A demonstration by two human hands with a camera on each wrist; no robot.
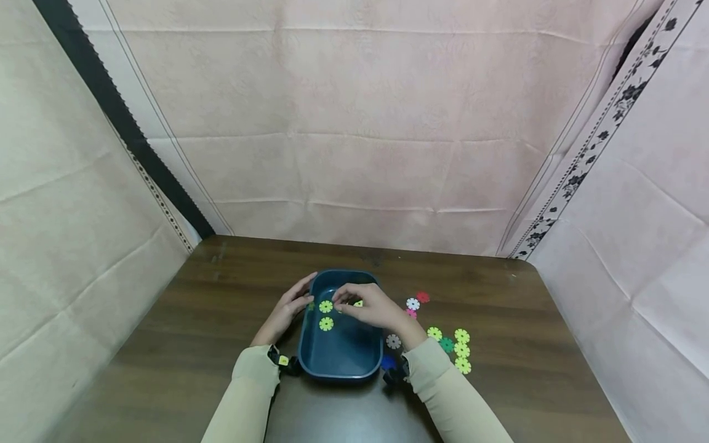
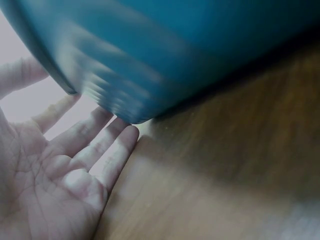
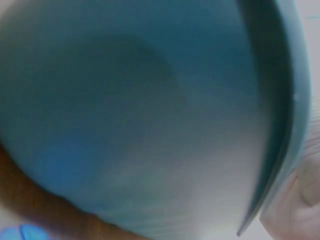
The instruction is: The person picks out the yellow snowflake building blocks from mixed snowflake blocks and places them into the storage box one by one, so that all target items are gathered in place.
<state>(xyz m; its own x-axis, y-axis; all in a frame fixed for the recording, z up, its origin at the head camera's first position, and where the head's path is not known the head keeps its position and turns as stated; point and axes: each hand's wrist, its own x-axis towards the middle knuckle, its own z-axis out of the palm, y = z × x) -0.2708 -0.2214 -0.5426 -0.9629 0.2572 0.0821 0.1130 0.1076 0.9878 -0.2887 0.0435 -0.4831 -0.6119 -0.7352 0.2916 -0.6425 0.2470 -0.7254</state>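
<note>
A blue rectangular tray (image 1: 340, 363) sits on the table, with several yellow-green flower-shaped discs (image 1: 326, 323) inside. My left hand (image 1: 288, 311) rests along the tray's left rim; in the left wrist view its spread fingers (image 2: 115, 157) touch the outside wall. My right hand (image 1: 372, 306) reaches over the tray from the right, thumb and fingers bent toward each other. Yellow-green shows between and just under those fingers. Whether they pinch a disc is hidden. In the right wrist view, the tray wall (image 3: 150, 125) hides the right fingertips.
On the table (image 1: 532, 344) right of the tray lie more flower discs: a yellow-green column (image 1: 462, 351), a green one (image 1: 446, 344), a red one (image 1: 423, 297), a white one (image 1: 412, 304), a grey one (image 1: 393, 341) and blue (image 1: 389, 362) beside the right wrist. Cloth walls (image 1: 354, 123) surround the table.
</note>
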